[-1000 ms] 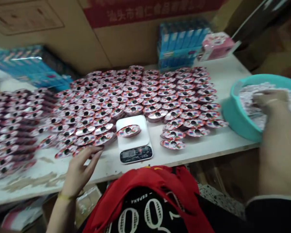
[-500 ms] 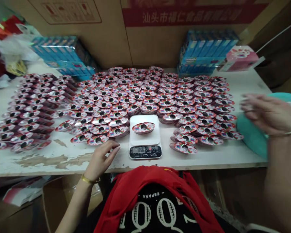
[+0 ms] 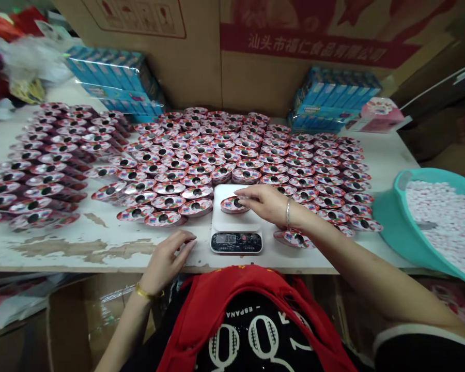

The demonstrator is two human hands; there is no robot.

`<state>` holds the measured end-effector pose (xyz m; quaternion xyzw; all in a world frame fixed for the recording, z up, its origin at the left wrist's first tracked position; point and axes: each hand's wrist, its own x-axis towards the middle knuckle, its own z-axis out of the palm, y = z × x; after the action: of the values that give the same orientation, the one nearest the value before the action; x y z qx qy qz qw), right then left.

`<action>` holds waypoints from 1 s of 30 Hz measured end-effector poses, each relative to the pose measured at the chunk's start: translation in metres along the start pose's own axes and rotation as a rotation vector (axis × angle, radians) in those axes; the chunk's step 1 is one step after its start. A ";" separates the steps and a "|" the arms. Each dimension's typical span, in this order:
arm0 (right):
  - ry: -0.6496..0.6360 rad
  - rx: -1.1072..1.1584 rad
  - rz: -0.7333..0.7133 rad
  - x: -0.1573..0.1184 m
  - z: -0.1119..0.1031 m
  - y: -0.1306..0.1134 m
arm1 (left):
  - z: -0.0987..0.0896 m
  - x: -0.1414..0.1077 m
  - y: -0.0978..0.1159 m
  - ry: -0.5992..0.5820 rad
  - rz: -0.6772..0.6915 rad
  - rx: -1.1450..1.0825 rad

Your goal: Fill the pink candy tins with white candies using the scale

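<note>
A white digital scale (image 3: 237,225) with a black display panel stands near the table's front edge. One red-and-white oval packet (image 3: 229,204), with a dark hole in its top, sits on it. My right hand (image 3: 265,202) reaches over the scale from the right, its fingertips together at the packet's right end; what they pinch, if anything, is too small to make out. My left hand (image 3: 171,254) rests by the table edge left of the scale, fingers curled, thumb apart, holding nothing. Rows of similar packets (image 3: 196,180) stand around the scale's back and sides.
At the right, a turquoise basin (image 3: 389,219) holds many small white wrapped pieces (image 3: 449,219). Blue wrapped boxes (image 3: 110,77) and more blue boxes (image 3: 329,95) stand behind the packets, with a pink box (image 3: 377,114) alongside. A large carton (image 3: 194,62) rises at the back.
My right hand has moved from beside the basin, leftward, to the packet on the scale. The view has shifted, showing more of the basin. My left hand stays by the table edge.
</note>
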<state>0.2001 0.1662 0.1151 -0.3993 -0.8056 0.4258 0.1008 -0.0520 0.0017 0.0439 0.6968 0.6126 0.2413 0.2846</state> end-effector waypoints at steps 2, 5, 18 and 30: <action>-0.010 -0.013 -0.009 -0.001 0.000 -0.001 | 0.000 0.001 0.000 0.005 0.005 0.001; -0.023 0.014 -0.024 -0.004 -0.003 -0.004 | -0.002 0.004 0.000 0.015 0.023 0.011; 0.090 0.695 0.264 -0.040 -0.030 0.008 | -0.004 0.010 -0.004 0.012 0.055 0.014; 0.168 0.706 0.425 -0.053 -0.023 -0.011 | 0.018 0.099 0.076 0.009 0.336 0.432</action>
<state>0.2406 0.1382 0.1469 -0.5307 -0.4990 0.6532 0.2067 0.0282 0.0912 0.0827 0.8322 0.5268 0.1521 0.0827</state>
